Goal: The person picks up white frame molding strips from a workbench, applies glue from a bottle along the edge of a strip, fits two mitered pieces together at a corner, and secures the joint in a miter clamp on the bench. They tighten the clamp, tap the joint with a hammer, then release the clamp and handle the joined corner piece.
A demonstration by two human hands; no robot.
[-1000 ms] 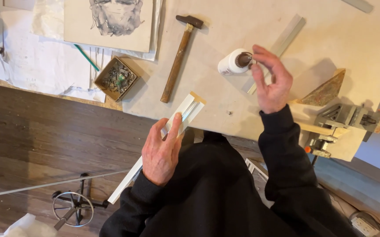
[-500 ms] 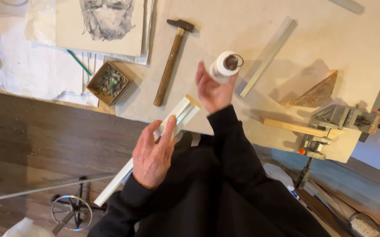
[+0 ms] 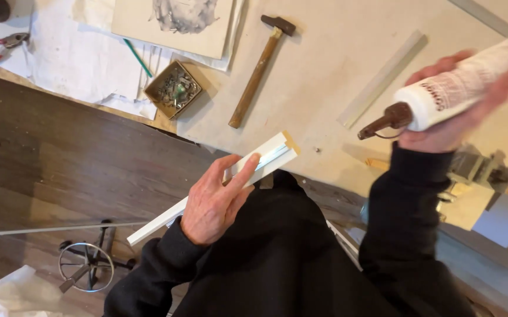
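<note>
— Over the near edge of the pale workbench (image 3: 336,88), what did the left hand (image 3: 216,199) have?

— A long white strip of picture-frame moulding (image 3: 268,157), gripped from below with the fingers curled around it and the thumb laid along its top. It slanted from the person's lap up to the bench edge. Its upper end was cut at an angle, showing bare tan wood, and a stepped groove ran down its length.

— And the right hand (image 3: 451,126)?

— It was wrapped tight round a white plastic glue bottle (image 3: 471,82), held on its side above the bench, somewhat blurred. The brown, crusted nozzle pointed left toward the moulding's cut end, well apart from it.

— What lay nearby?

— A wooden-handled hammer (image 3: 257,70), a small square box of metal bits (image 3: 175,89), and a thin flat grey strip (image 3: 383,77).
</note>
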